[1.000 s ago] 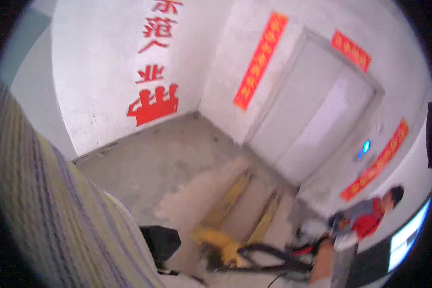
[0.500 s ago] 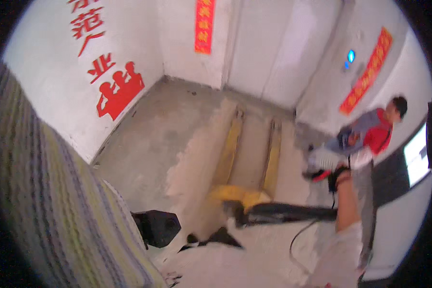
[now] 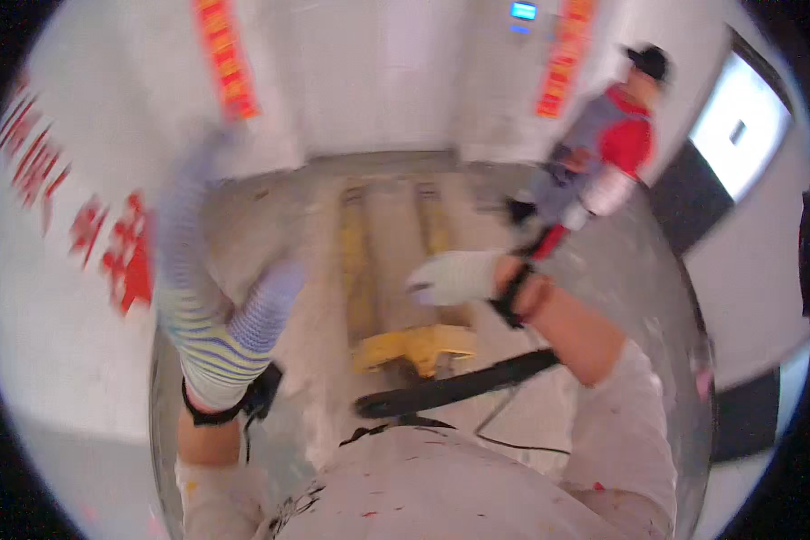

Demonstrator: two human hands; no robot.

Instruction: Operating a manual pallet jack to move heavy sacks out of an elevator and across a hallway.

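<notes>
My left hand [image 3: 220,315], in a striped knit glove, is raised at the left with thumb and fingers spread and nothing in it. Motion blurs its fingertips. My right hand [image 3: 459,277], in a pale glove, hangs in the air in front of the yellow forks [image 3: 358,261]; its fingers are mostly hidden behind the back of the hand. Below it lies the long black handle [image 3: 459,382] of a yellow pallet jack [image 3: 414,346], apart from both hands. The handle's right end reaches toward my right forearm. Black straps [image 3: 513,301] circle my wrists.
A person [image 3: 603,144] in a black cap and a red and grey top stands at the right by the wall. Beyond the forks is a pale door [image 3: 382,81] with red banners [image 3: 223,58] beside it. A thin dark cable [image 3: 513,443] runs below the handle.
My left arm, which filled the left side close up, has drawn back so the gloved hand shows. My right hand has moved left and away from the handle's end. The view has turned right.
</notes>
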